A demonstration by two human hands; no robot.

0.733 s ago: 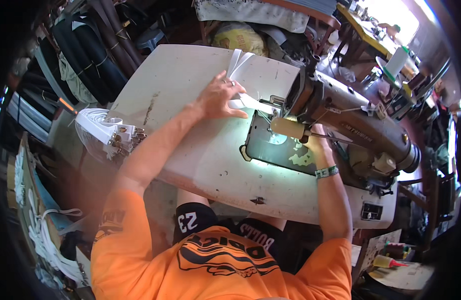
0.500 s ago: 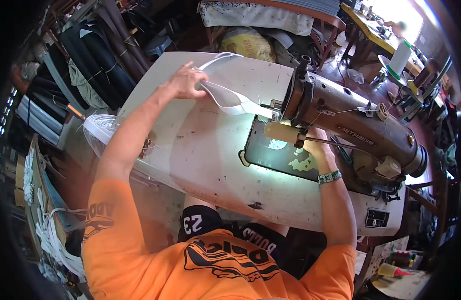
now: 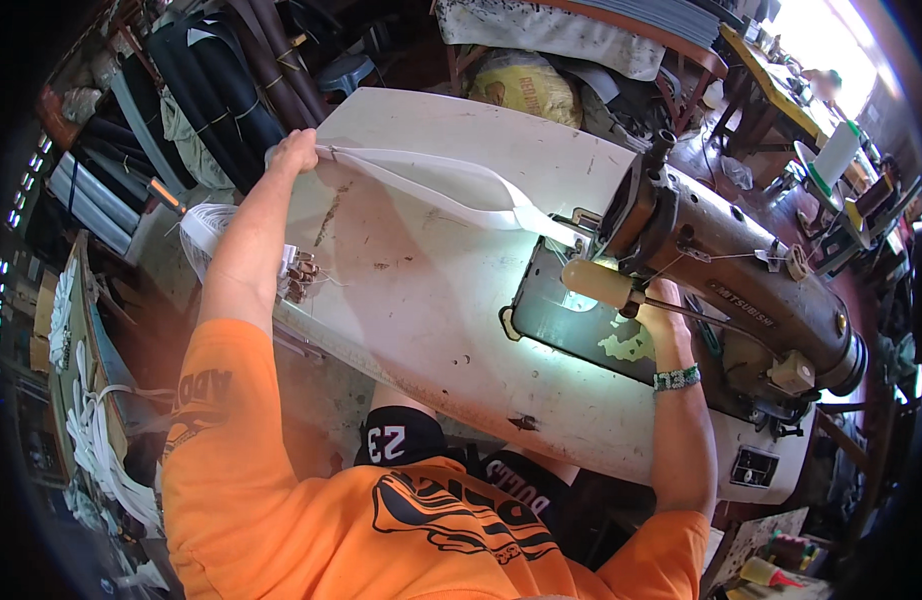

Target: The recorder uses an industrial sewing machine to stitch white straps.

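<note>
My left hand is closed on a white strap over the far left part of the table. Two lengths of the strap run from this hand to the head of a brown sewing machine, bowed apart midway and meeting near the needle area. My right hand reaches under the machine's arm, beside the lit bed plate. Its fingers are hidden behind a cream oblong piece on a rod and the machine.
The pale sewing table fills the middle. A bundle of white strap hangs at its left edge, beside a small brown metal fitting. Dark rolls stand far left; a thread cone stands far right.
My left hand has moved left, drawing the strap out into a longer, straighter stretch from the machine. My right hand remains by the machine bed. The whole view has shifted slightly.
</note>
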